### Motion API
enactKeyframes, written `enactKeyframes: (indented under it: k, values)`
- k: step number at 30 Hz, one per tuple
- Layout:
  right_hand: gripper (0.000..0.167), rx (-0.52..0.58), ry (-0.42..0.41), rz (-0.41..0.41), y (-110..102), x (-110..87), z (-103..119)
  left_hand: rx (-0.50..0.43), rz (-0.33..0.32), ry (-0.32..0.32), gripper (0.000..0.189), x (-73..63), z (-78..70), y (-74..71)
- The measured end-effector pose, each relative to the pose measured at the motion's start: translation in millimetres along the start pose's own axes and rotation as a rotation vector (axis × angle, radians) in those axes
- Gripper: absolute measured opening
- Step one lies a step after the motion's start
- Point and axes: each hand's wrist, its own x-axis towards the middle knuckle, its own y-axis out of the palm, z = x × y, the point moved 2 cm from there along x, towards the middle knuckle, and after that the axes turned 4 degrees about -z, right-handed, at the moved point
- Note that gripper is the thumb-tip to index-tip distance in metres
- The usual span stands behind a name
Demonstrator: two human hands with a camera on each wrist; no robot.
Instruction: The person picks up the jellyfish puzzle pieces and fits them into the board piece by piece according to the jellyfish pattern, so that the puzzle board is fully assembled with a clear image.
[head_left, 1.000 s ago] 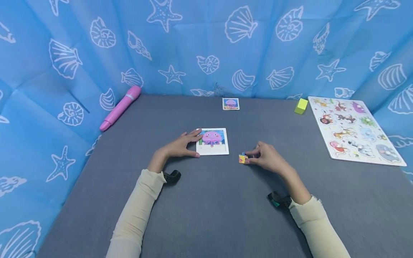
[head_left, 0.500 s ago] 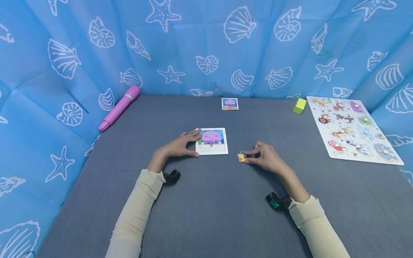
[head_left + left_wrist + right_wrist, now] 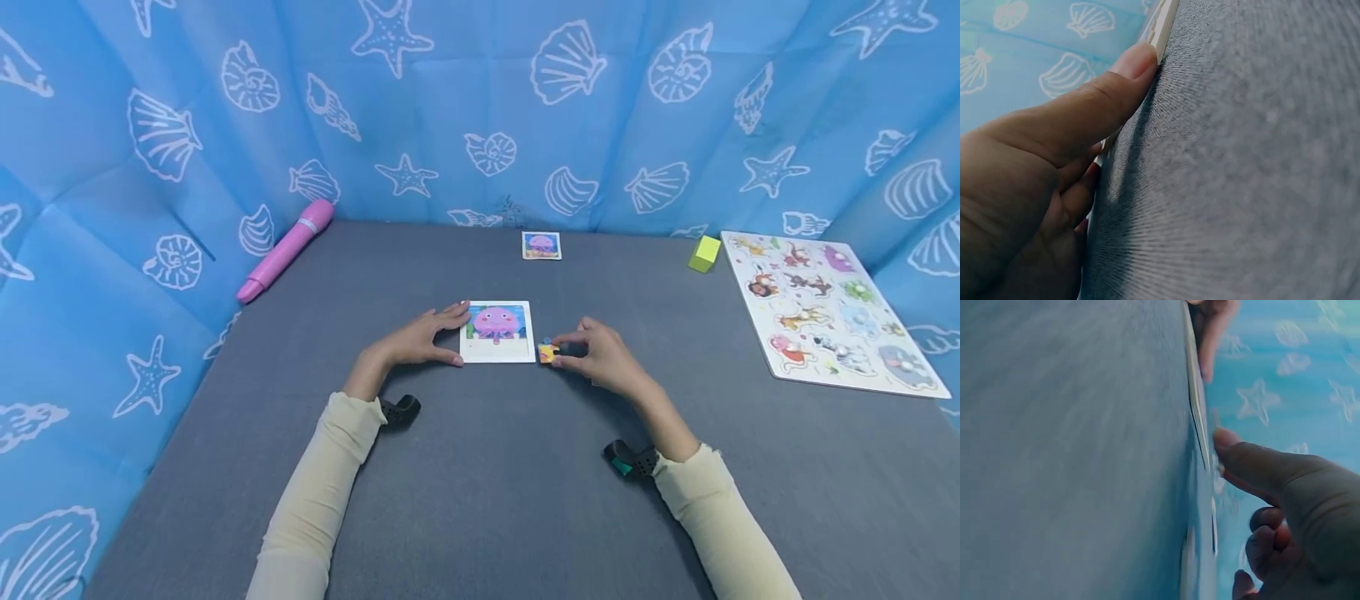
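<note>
A small white-bordered puzzle tray (image 3: 498,361) lies flat on the grey table, its upper half filled by a pink jellyfish picture (image 3: 495,321) and its lower part bare. My left hand (image 3: 420,340) rests at the tray's left side, fingers extended on the upper left corner and thumb at the lower left. The left wrist view has the thumb (image 3: 1135,61) against the tray's edge. Just off the tray's right edge, my right hand (image 3: 606,357) pinches a yellow-orange puzzle piece (image 3: 548,353) with a blue knob between thumb and fingers. In the right wrist view the piece is blurred.
Behind the tray lies a small jellyfish card (image 3: 542,245). A yellow-green block (image 3: 705,254) stands beside a white animal peg board (image 3: 836,317) at the right. A pink pen-like stick (image 3: 287,250) lies by the left edge. A blue shell-print curtain (image 3: 480,100) borders the table.
My right hand has moved left with the puzzle piece, bringing it close to the tray's right edge. My left hand and the tray stay where they were.
</note>
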Motion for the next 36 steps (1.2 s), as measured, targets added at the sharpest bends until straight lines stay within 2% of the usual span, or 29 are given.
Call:
enactKeyframes:
  k: [9,14,23,29,36]
  values:
    - [0.027,-0.058,-0.085,-0.003,33,40.8,48,0.003,-0.013,-0.026,0.082,-1.8,2.7,-2.0]
    - [0.028,-0.065,-0.100,-0.018,49,53.0,60,0.004,-0.024,-0.031,0.083,-0.7,3.5,-1.4]
    - [0.033,-0.064,-0.089,-0.026,58,59.8,62,-0.008,-0.036,-0.024,0.081,-2.1,6.0,-3.5]
    - [0.029,-0.048,-0.101,-0.056,58,61.8,62,0.001,-0.037,-0.025,0.081,-2.1,6.7,-4.1]
    - [0.026,-0.113,-0.026,-0.015,63,66.1,62,0.007,-0.038,-0.027,0.081,-2.3,8.3,-4.0]
